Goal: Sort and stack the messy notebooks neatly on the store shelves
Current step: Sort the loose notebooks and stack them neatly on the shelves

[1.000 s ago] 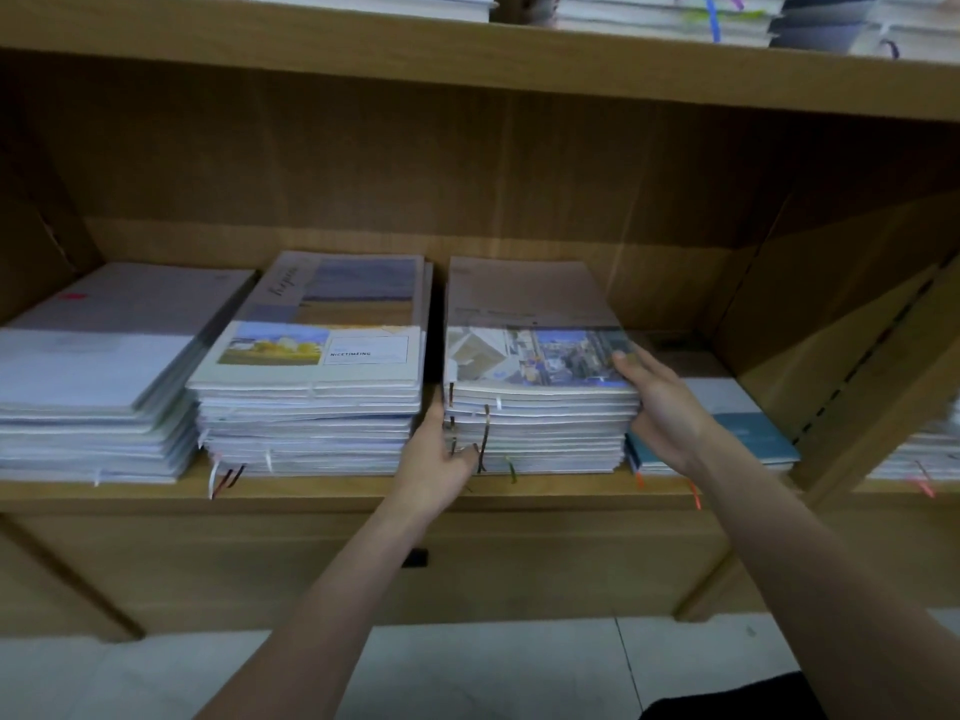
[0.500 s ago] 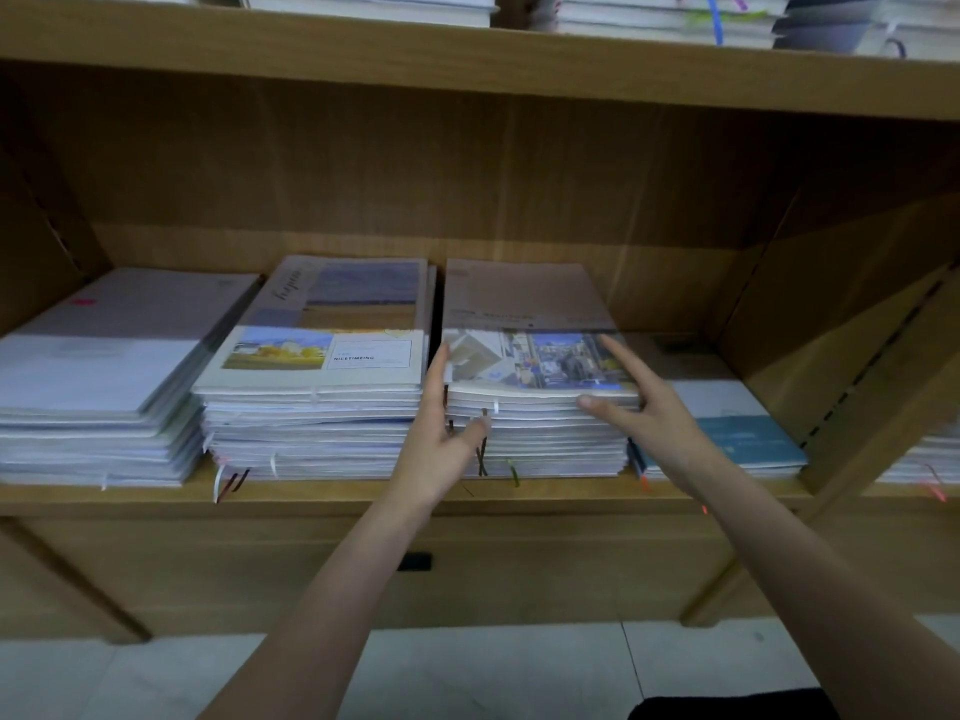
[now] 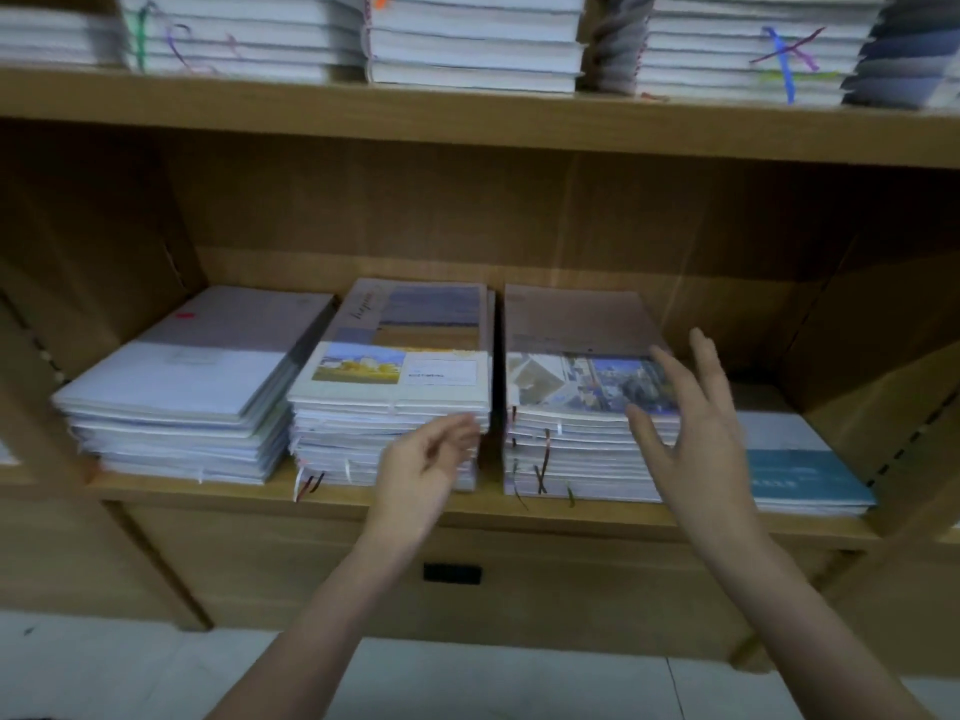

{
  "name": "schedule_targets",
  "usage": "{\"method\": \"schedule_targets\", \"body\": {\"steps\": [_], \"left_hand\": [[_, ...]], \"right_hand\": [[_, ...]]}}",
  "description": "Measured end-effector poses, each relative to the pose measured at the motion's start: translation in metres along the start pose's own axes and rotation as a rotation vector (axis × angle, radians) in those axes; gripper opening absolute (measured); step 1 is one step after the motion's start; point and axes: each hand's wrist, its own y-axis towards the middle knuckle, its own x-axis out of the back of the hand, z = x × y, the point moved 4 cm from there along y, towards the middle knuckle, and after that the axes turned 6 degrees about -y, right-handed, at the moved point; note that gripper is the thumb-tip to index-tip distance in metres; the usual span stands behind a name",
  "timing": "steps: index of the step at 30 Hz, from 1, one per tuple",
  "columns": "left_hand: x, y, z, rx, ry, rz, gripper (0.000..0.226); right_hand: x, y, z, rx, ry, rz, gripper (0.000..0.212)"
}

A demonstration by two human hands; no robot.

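Both hands had come off the city-cover stack [image 3: 587, 407], left hand [image 3: 423, 467] loosely curled, empty, just left of it, right hand [image 3: 691, 428] spread wide at its right front corner.

Wooden shelving unit [image 3: 519, 132] with plank back, standing on pale tiled floor [image 3: 467, 678], dimly lit

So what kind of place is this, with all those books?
Probably a stationery shop. Wooden shelves hold many stacks of matching new notebooks, some with ribbon markers, and more piles sit on the shelf above.
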Motion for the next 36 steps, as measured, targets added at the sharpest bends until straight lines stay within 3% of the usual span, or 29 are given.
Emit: {"method": "schedule_targets", "body": {"steps": [1, 3, 5, 8, 11, 14, 18, 22, 27, 30, 33, 36], "left_hand": [[0.025, -0.003, -0.002, -0.040, -0.017, -0.146, 0.032], [0.070, -0.008, -0.007, -0.124, 0.031, -0.420, 0.032], [0.100, -0.005, -0.004, -0.106, 0.066, -0.512, 0.039], [0.116, 0.012, 0.020, 0.042, 0.011, -0.232, 0.060], [0.140, 0.029, 0.040, 0.057, 0.239, 0.071, 0.068], [0.163, 0.055, 0.034, 0.085, 0.534, 0.176, 0.068], [0.161, 0.084, 0.011, 0.119, 0.747, 0.348, 0.075], [0.168, 0.098, 0.006, 0.181, 0.750, 0.406, 0.059], [0.169, 0.098, 0.005, 0.138, 0.840, 0.405, 0.059], [0.167, 0.093, 0.006, 0.196, 0.780, 0.422, 0.067], [0.161, 0.081, 0.014, 0.349, 0.616, 0.486, 0.094], [0.155, 0.081, 0.019, 0.332, 0.837, 0.420, 0.087]], "right_hand": [[-0.004, -0.005, 0.020, 0.076, 0.042, -0.011, 0.053], [-0.024, -0.013, 0.057, 0.164, 0.190, 0.119, 0.052], [-0.054, -0.022, 0.085, 0.169, 0.264, 0.292, 0.057], [-0.090, -0.029, 0.107, 0.096, 0.152, 0.391, 0.065], [-0.112, -0.023, 0.118, -0.024, 0.013, 0.493, 0.083], [-0.124, -0.010, 0.123, -0.088, -0.123, 0.598, 0.096], [-0.123, 0.000, 0.121, -0.083, -0.186, 0.577, 0.090], [-0.124, -0.005, 0.126, -0.019, -0.284, 0.497, 0.083], [-0.127, -0.011, 0.125, 0.022, -0.297, 0.460, 0.081], [-0.132, -0.003, 0.116, -0.031, -0.165, 0.524, 0.091], [-0.133, 0.010, 0.111, -0.157, 0.056, 0.621, 0.105], [-0.131, 0.017, 0.111, -0.154, 0.099, 0.650, 0.107]]}}
